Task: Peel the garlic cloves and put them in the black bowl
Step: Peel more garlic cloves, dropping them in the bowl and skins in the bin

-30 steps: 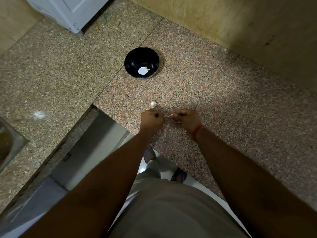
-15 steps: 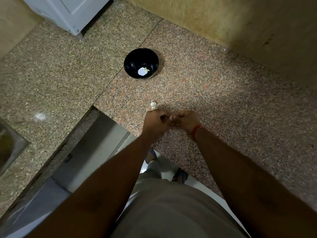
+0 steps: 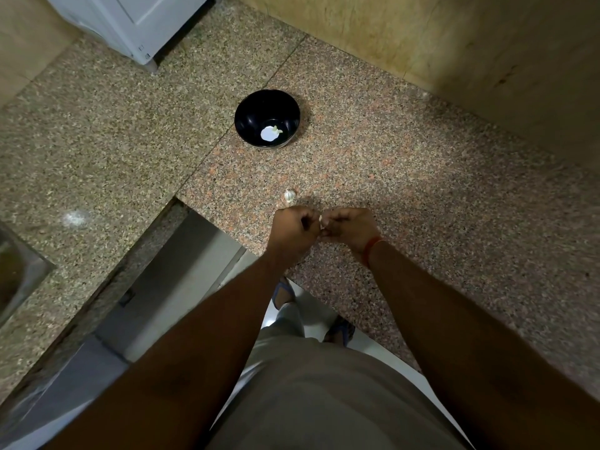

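My left hand [image 3: 293,227] and my right hand [image 3: 349,227] meet knuckle to knuckle over the granite counter, fingers curled. Between them they pinch a small garlic clove [image 3: 320,219], of which only a pale sliver shows. Just beyond my left hand a garlic bulb [image 3: 289,195] lies on the counter. The black bowl [image 3: 256,108] stands farther back, with a pale peeled clove [image 3: 276,129] in its bottom beside a white glare spot.
The granite counter [image 3: 422,177] is L-shaped, with its inner edge and a gap to the floor just left of my hands. A steel sink [image 3: 16,274] sits at the far left, a white appliance [image 3: 136,24] at the back, a beige wall behind.
My hands, a little apart a second ago with a strip of peel between them, have come together around the clove. The bowl and the bulb have not moved.
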`<state>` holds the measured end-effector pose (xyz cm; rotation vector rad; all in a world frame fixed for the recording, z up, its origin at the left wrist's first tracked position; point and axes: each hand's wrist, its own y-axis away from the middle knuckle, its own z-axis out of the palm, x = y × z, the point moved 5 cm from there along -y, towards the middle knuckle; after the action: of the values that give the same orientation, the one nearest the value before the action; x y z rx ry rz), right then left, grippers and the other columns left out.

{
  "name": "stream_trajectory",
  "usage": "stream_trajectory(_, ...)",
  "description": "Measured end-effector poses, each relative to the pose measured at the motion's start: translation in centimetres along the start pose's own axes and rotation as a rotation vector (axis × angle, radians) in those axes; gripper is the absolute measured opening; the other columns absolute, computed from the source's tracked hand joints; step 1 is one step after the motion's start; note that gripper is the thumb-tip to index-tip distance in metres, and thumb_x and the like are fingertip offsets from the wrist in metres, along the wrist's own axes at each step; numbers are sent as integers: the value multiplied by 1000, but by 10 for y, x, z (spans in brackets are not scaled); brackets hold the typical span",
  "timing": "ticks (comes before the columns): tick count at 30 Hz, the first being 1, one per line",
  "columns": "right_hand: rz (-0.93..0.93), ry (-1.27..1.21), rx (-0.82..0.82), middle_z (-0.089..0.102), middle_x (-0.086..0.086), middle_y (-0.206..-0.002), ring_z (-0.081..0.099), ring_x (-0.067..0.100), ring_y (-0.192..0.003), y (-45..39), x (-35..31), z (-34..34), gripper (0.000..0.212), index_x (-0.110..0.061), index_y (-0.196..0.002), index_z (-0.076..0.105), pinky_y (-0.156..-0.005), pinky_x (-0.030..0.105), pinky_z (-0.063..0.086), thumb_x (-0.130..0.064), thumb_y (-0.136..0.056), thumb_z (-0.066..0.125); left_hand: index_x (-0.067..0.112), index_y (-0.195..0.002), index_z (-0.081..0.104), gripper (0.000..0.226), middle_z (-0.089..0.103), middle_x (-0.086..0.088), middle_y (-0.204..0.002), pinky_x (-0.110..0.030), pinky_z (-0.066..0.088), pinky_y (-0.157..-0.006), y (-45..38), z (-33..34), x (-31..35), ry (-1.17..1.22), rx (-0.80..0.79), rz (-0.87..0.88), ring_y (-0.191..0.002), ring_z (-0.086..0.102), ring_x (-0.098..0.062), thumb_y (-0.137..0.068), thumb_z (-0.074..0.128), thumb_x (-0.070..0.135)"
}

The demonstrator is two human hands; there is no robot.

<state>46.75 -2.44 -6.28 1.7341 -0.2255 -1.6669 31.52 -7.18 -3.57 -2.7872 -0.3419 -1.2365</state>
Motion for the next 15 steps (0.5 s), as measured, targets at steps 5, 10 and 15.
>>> stream_trajectory(5, -45, 50, -4, 72, 27, -88, 71, 28, -76, 2, -6, 2, 11, -5, -88, 76, -69, 37, 64, 6, -89, 72, 20, -59, 52, 33, 48, 4, -52, -30, 30, -50, -1, -4, 8, -73, 26, 7, -46, 41, -13, -83, 73, 13)
stream_trajectory(10, -54, 88, 9, 73, 27, -88, 71, 26, -73, 1, -7, 1, 8, -2, -91, 77, -66, 34, 62, 4, -88, 72, 17, -59, 51, 31, 48, 2, -52, -30, 29, -49, -1, -5, 9, -65, 16, 19, -45, 41, -12, -81, 71, 10)
stream_trajectory(15, -73, 119, 17, 71, 20, -82, 69, 25, -72, -1, -7, 5, 12, -6, -86, 75, -67, 38, 64, 4, -90, 69, 12, -65, 61, 16, 58, -1, -57, -31, 39, -50, -4, -4, 4, -46, 1, 4, -50, 52, -18, -79, 68, 14)
